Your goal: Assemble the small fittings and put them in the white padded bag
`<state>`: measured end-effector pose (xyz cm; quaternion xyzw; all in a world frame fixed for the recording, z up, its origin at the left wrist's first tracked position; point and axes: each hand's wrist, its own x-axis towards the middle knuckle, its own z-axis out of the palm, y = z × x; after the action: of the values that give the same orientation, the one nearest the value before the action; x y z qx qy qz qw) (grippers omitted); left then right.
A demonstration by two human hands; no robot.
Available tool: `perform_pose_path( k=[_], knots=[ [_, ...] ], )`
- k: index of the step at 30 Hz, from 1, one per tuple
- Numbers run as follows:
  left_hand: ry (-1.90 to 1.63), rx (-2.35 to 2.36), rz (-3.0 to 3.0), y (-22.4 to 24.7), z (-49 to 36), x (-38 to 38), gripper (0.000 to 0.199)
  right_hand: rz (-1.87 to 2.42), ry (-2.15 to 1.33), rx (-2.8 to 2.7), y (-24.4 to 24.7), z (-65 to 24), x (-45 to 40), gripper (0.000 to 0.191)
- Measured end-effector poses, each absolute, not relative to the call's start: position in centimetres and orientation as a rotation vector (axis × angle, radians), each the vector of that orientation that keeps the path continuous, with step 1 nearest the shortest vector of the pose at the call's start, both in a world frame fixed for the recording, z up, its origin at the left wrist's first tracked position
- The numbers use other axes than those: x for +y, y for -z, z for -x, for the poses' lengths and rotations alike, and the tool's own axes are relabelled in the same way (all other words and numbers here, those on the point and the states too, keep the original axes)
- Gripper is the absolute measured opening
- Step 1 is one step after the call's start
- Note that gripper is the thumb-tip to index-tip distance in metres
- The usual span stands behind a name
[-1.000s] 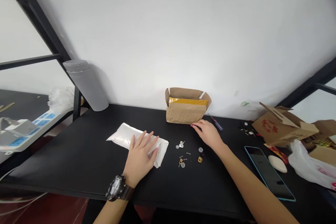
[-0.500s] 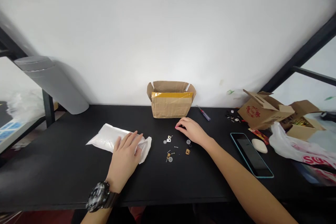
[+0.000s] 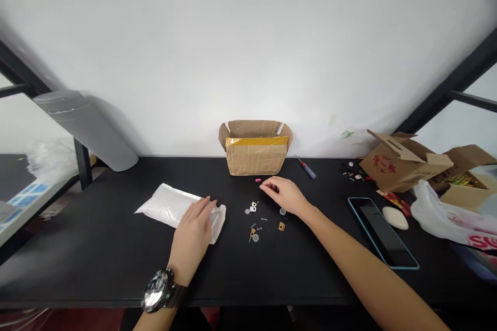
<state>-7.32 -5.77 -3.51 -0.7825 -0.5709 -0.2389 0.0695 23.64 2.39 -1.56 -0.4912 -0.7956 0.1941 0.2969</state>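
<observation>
1. Head view: the pink piece [image 3: 258,180] lies free on the bench [image 3: 97,248], just before the open carton [image 3: 256,159]; coil springs [image 3: 264,219] and a tan part [image 3: 281,226] lie loose, unjoined.
2. Right hand [image 3: 285,194]: knuckles up, grip narrow, thumb near forefinger; whether it holds anything, I cannot tell.
3. Left hand [image 3: 193,230]: fingers relaxed, unclenched, over the white pouch [image 3: 166,207].

Pouch [image 3: 165,207] left of loose parts [image 3: 253,209], box [image 3: 256,158] behind them, phone [image 3: 384,235] right
</observation>
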Motion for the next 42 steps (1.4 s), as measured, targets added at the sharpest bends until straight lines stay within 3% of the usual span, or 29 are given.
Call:
perform_pose_path(
  k=[17,26,34,42],
  knots=[
    [0.626,-1.648,2.479,3.9,7.9,-5.4,0.042,1.291,-0.694,-2.122,2.0,-24.0,3.2,0.026],
    [0.454,-1.604,2.51,3.7,7.9,-5.6,0.046,1.169,-1.0,-2.328,-0.8,-25.1,2.4,0.022],
    [0.374,-1.467,2.583,3.3,7.1,-5.3,0.06,1.119,-0.97,-2.491,-1.7,-24.4,0.9,0.022],
    [0.233,-1.427,2.68,0.7,5.1,-1.2,0.052,1.148,-1.007,-2.424,-1.1,-24.8,1.6,0.023]
  ],
)
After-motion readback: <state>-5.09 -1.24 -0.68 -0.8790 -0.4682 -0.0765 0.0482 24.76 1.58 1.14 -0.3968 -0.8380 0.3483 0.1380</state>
